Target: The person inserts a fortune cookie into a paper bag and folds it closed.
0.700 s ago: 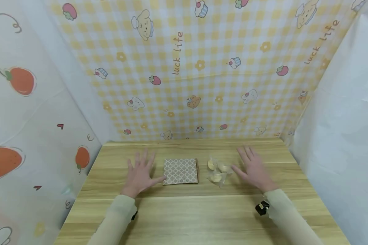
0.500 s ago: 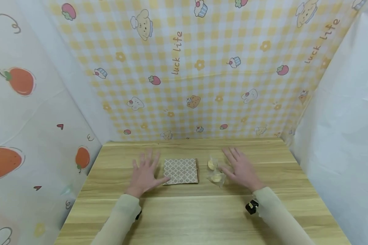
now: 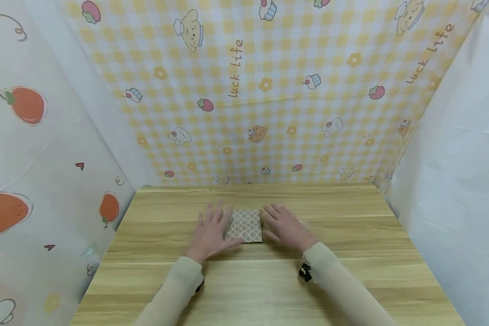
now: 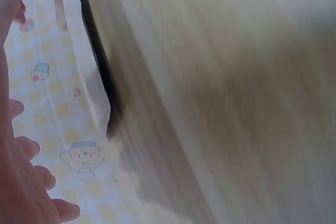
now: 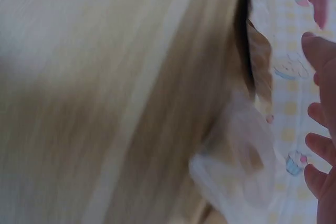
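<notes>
A flat paper bag (image 3: 246, 226) with a grey and white lattice print lies on the wooden table in the head view. My left hand (image 3: 211, 235) is over its left part, fingers spread, thumb along the front edge. At the bag's right edge is my right hand (image 3: 284, 228), fingers extended and holding nothing visible. Brown paper shows at the bag's side (image 5: 260, 59) in the right wrist view. Beside it lies a clear plastic packet (image 5: 236, 166), blurred; in the head view the right hand hides most of the packets.
The wooden table (image 3: 252, 290) meets a yellow checked cloth backdrop (image 3: 265, 108) at its far edge. A white printed sheet (image 3: 57, 149) stands along the left and a plain white one (image 3: 452, 149) along the right. Black wrist cameras (image 3: 305, 272) sit under the sleeves.
Both hands have moved inward: the left rightward over the bag, the right leftward across the packets to the bag's right edge. The bag looks unmoved.
</notes>
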The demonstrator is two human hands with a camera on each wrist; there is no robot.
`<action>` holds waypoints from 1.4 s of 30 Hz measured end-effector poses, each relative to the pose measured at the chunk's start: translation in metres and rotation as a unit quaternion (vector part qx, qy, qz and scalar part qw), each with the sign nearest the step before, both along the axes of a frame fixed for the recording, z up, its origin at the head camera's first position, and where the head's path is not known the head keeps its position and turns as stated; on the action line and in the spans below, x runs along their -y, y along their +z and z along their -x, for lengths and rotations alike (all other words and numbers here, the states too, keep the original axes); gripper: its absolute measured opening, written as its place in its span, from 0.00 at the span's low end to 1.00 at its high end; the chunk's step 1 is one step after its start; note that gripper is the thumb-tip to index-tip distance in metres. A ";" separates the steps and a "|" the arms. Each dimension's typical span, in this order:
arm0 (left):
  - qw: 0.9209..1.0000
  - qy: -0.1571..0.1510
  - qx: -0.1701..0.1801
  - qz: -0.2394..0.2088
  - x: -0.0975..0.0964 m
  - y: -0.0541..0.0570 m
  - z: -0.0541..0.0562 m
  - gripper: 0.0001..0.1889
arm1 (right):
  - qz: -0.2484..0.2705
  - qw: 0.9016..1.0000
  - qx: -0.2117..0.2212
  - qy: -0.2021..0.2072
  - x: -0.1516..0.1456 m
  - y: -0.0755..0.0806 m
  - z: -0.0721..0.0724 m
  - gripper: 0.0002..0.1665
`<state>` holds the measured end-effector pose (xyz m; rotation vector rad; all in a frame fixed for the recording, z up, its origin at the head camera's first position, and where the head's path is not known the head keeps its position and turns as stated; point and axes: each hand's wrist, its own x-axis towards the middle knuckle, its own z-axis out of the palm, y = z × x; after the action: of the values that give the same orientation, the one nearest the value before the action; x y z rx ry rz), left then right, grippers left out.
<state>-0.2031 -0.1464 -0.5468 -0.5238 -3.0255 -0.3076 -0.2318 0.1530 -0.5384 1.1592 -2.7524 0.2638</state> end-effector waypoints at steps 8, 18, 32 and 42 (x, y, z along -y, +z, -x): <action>1.000 -0.018 -0.003 0.001 -0.014 -0.004 -0.001 0.57 | -0.033 0.999 -0.008 -0.001 0.012 -0.009 -0.002 0.26; 0.999 -0.045 0.003 -0.006 -0.026 0.000 0.003 0.55 | -0.040 0.999 -0.009 -0.016 0.017 -0.015 0.001 0.22; 0.987 -0.151 0.049 0.035 -0.054 0.020 0.028 0.37 | -0.064 0.998 -0.022 -0.017 0.020 -0.014 0.003 0.14; 0.976 -0.150 0.117 0.104 -0.077 0.029 0.047 0.38 | -0.075 0.997 -0.024 -0.019 0.020 -0.017 0.003 0.12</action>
<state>-0.2501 -0.0692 -0.5176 -1.0348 -3.2191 -0.0668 -0.2348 0.1325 -0.5549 1.1308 -2.7893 0.0244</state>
